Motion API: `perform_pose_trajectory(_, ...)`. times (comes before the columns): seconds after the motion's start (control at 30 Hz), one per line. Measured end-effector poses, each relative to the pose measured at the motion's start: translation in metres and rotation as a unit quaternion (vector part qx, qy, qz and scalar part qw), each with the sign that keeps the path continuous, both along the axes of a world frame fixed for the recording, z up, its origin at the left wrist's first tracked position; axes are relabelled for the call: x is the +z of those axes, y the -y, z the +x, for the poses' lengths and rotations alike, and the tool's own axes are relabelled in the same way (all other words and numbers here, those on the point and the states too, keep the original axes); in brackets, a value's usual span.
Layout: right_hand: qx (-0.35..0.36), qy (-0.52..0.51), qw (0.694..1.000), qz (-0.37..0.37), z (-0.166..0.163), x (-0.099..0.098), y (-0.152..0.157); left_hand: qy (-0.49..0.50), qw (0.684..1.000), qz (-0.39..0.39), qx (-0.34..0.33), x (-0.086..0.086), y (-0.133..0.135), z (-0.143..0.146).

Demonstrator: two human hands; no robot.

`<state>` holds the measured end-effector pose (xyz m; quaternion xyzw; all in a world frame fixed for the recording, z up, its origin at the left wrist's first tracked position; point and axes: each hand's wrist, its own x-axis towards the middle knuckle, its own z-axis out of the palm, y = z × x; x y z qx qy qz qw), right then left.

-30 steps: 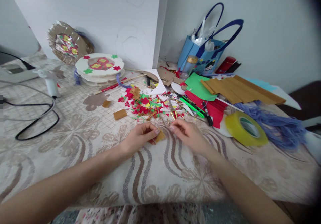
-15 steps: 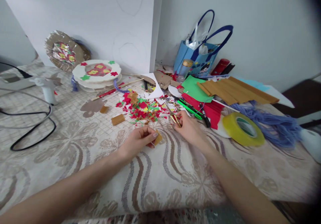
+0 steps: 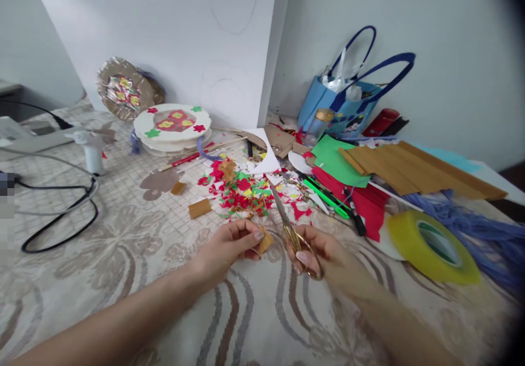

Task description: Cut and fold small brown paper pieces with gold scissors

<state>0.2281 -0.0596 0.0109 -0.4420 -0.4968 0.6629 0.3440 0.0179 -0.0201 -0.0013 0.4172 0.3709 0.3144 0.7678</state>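
Scissors [image 3: 284, 217] have come nearer to me with my right hand [image 3: 318, 248]. Watching from far off, I see the right fingers curled around the gold handles, but I can't tell if any finger goes through a loop. The blades sit close together and point away past those fingers; I guess that keeps the sharp end off my skin. My left hand [image 3: 235, 243] has thumb and finger pinched tight on a small brown paper [image 3: 266, 241]. It sticks out from the left fingertips toward the scissors, maybe so its edge is free. Two more brown bits [image 3: 199, 208] lie past the left fingers, off to the left. Scraps [image 3: 246, 193] lie just beyond the fingers, which I think leaves the hands some room. Tape [image 3: 397, 243] sits well to the right of the right fingers.
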Motion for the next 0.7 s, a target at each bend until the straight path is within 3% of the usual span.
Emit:
perform_pose_trajectory(0.1,-0.018,0.029,0.999,0.012,-0.007,-0.008,0.004,0.004,1.0,-0.008,0.009,0.002,-0.004,-0.002)
perform_pose_trajectory(0.23,-0.002,0.09,0.992,0.087,-0.011,-0.014,0.014,0.011,1.0,-0.011,0.02,0.003,-0.008,-0.004)
perform_pose_trajectory(0.47,0.086,0.144,0.985,0.037,-0.018,-0.011,0.02,0.021,1.0,-0.012,0.014,0.002,-0.009,-0.004)
perform_pose_trajectory(0.7,0.069,0.18,0.979,0.06,-0.016,-0.022,0.023,0.017,1.0,-0.007,0.019,0.002,-0.009,-0.004)
